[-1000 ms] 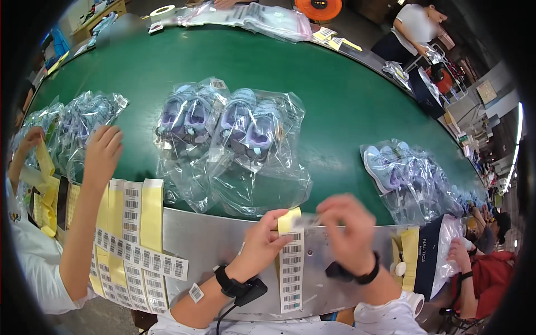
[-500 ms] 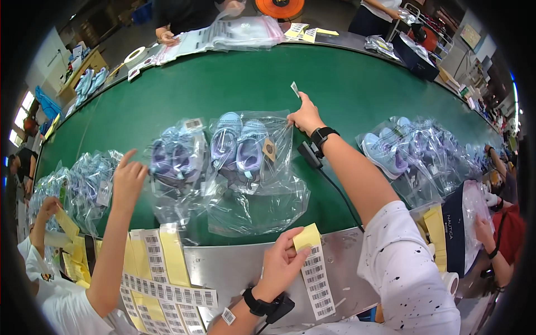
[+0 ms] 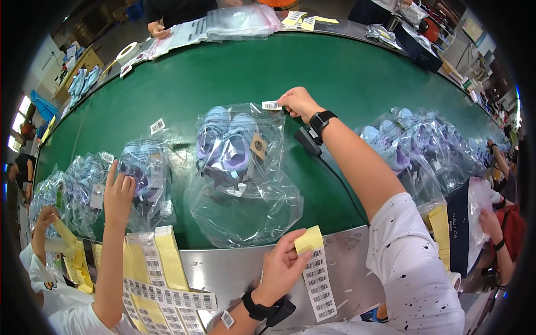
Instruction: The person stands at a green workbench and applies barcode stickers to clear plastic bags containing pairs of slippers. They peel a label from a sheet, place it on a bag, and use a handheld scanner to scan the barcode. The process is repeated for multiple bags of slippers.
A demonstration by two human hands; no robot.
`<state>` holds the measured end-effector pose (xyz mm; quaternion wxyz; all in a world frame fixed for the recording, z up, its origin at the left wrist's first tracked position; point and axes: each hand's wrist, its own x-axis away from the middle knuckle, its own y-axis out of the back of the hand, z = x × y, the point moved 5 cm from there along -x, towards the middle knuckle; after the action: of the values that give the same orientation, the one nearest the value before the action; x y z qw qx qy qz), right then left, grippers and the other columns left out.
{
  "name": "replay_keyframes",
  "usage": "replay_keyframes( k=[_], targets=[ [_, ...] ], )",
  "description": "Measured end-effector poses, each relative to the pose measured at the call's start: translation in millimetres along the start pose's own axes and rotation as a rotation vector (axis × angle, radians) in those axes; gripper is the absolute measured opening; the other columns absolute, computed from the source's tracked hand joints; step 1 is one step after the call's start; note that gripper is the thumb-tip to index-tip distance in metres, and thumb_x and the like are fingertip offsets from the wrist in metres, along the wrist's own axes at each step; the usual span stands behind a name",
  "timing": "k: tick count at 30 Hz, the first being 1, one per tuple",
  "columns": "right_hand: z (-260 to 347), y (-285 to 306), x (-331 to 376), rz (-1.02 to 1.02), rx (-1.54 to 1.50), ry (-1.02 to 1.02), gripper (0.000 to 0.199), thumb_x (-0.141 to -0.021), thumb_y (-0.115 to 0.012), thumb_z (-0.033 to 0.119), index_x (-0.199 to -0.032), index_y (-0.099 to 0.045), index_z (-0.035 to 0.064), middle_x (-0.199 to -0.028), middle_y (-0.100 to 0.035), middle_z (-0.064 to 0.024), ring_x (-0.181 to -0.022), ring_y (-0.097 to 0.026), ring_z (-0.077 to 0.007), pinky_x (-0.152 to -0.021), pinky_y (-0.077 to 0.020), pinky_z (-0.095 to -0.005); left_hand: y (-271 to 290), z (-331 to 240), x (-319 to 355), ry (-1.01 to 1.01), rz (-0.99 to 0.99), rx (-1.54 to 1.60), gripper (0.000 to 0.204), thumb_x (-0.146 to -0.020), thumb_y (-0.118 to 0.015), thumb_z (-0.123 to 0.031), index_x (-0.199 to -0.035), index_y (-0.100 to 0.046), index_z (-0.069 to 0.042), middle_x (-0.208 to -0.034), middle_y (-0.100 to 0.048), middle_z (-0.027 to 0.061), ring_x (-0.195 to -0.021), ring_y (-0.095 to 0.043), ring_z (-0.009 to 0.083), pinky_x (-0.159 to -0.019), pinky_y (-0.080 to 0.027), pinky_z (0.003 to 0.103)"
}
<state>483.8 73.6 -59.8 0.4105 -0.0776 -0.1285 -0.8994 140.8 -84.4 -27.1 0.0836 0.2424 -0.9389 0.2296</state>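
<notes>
My left hand (image 3: pixel 282 267) pinches a strip of white barcode stickers (image 3: pixel 318 285) by its folded yellow backing, above the metal ledge. Between the fingertips of my right hand (image 3: pixel 300 104) is a single barcode sticker (image 3: pixel 272 105), at the upper right corner of a clear plastic bag (image 3: pixel 245 209). Inside that bag lies a pair of light blue and lilac shoes (image 3: pixel 237 152) with a brown hang tag (image 3: pixel 258 146). Whether the sticker touches the plastic, I cannot tell. To the left is another bagged pair (image 3: pixel 142 162), with a barcode sticker (image 3: pixel 157 126) by its upper edge.
A co-worker's hand (image 3: pixel 119 192) reaches over the bags at left. More bagged shoes (image 3: pixel 416 142) lie at right on the green belt (image 3: pixel 329 67). Sticker sheets (image 3: pixel 170 296) cover the metal ledge (image 3: pixel 223 262). Clear bags (image 3: pixel 237 22) are stacked across the belt.
The bagged shoes on the belt have shifted left. My right hand has lowered the sticker from upright to flat by the bag's corner. My left hand has barely moved.
</notes>
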Motion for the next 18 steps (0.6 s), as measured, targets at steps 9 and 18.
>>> replay_keyframes(
  k=[9, 18],
  targets=[
    [-4, 1, -24, -0.185, 0.659, 0.223, 0.024, -0.072, -0.074, 0.017, -0.078, -0.068, -0.0054, -0.08, -0.069, -0.02, -0.078, -0.068, -0.0338, -0.067, -0.0528, -0.0405, -10, 0, -2, -0.021, 0.023, -0.007, 0.043, -0.089, -0.055, 0.007, -0.13, -0.042, 0.005, -0.119, -0.059, 0.0155, -0.103, -0.06, 0.0151, -0.087, -0.049, 0.026],
    [35, -4, 28, -0.121, 1.041, 0.07, 0.053, -0.071, -0.077, 0.045, -0.108, -0.067, 0.0082, -0.117, -0.064, -0.0154, -0.109, -0.061, -0.0311, -0.091, -0.0495, -0.0428, -10, -3, -1, -0.008, -0.006, -0.069, 0.048, -0.088, -0.056, 0.008, -0.132, -0.04, 0.003, -0.123, -0.057, 0.0153, -0.106, -0.06, 0.0163, -0.089, -0.049, 0.027]
  ],
)
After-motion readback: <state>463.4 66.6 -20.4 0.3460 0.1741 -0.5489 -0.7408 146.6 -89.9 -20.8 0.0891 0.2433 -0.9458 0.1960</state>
